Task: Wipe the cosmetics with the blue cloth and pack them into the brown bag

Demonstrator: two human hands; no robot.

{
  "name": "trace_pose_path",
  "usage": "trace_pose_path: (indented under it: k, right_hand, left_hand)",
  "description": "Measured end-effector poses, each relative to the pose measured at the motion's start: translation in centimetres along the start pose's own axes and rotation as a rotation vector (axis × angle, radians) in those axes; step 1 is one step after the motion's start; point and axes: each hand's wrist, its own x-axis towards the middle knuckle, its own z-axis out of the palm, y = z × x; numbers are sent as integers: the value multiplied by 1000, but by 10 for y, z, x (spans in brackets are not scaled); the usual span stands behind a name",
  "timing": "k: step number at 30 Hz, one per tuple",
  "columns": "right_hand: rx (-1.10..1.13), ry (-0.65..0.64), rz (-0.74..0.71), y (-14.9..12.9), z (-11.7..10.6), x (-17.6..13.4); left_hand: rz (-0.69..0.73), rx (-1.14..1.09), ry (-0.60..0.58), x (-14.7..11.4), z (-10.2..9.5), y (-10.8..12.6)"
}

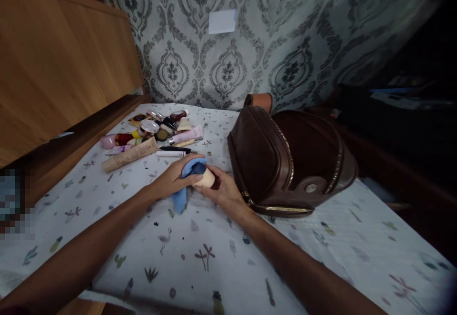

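Note:
My left hand (177,177) is closed on a light blue cloth (180,201), which it presses around a small beige cosmetic container (206,178). A dark blue patch shows at the container's upper end, by the cloth. Fingers of my right hand (225,190) grip the container's other end. Just beyond my left hand lie a white tube (171,153) and a black pen-like stick (174,148). A long beige tube (130,156) rests to their left. Close by on the right, a dark brown leather bag (259,150) lies on its side.
A pile of makeup, including a pink tube (186,135) and a clear round compact (149,126), lies at the back left on the patterned sheet (193,258). A wooden cabinet (67,62) stands at left. Patterned wallpaper (228,67) closes off the back.

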Motion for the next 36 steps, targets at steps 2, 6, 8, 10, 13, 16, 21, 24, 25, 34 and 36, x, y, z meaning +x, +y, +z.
trace_pose_path:
  k: [2, 6, 8, 10, 13, 16, 21, 24, 25, 34, 36]
  right_hand:
    - [-74, 10, -29, 3, 0, -1]
    - [-343, 68, -200, 5, -1, -4]
    - [-493, 74, -292, 3, -2, -7]
    - [-617, 70, -365, 0, -1, -9]
    - [-732, 85, -462, -1, -1, -11]
    - [-769, 103, -516, -1, 0, -11]
    - [-750, 113, -496, 0, -1, -11]
    - [-709, 134, -450, 3, -1, -10]
    - [-695, 138, -435, 4, 0, -10]
    - [-488, 120, -246, 0, 0, -12]
    - [-479, 118, -234, -2, 0, -13]
  left_hand:
    - [-5, 34, 0, 0, 1, 0]
    - [-38, 72, -2, 0, 1, 3]
    - [-80, 76, 3, -1, 2, 6]
    - [-124, 67, 15, -1, 4, 7]
    - [-168, 48, 51, -1, 6, 7]
    - [-199, 47, 82, -1, 7, 5]
    - [-224, 36, 94, 0, 7, 4]
    - [-239, 29, 102, 0, 7, 3]
    - [-242, 30, 104, 0, 7, 3]
    - [-235, 2, 120, 0, 8, -3]
    - [-225, -7, 127, 0, 8, -2]
